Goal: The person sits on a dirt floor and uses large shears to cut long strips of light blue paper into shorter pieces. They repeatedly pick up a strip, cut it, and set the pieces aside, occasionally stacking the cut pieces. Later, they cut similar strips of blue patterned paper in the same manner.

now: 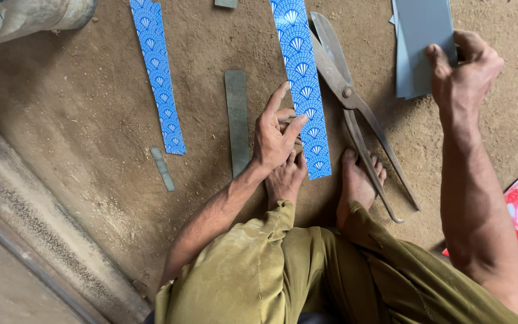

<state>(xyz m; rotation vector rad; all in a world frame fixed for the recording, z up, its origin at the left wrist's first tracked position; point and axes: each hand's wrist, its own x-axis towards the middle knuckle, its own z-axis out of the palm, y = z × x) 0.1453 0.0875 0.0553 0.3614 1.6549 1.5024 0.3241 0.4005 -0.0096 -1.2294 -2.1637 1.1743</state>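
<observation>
Dirt floor [91,120] bears blue patterned strips [158,78], tin snips [355,114], grey sheets [418,48].

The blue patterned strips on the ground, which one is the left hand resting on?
The left hand rests on the wider blue strip lying beside the large metal shears. The narrower blue strip lies apart, farther left, untouched.

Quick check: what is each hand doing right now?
Left hand: open, fingers pressed on the blue patterned strip.
Right hand: closed, gripping grey sheets.
</observation>
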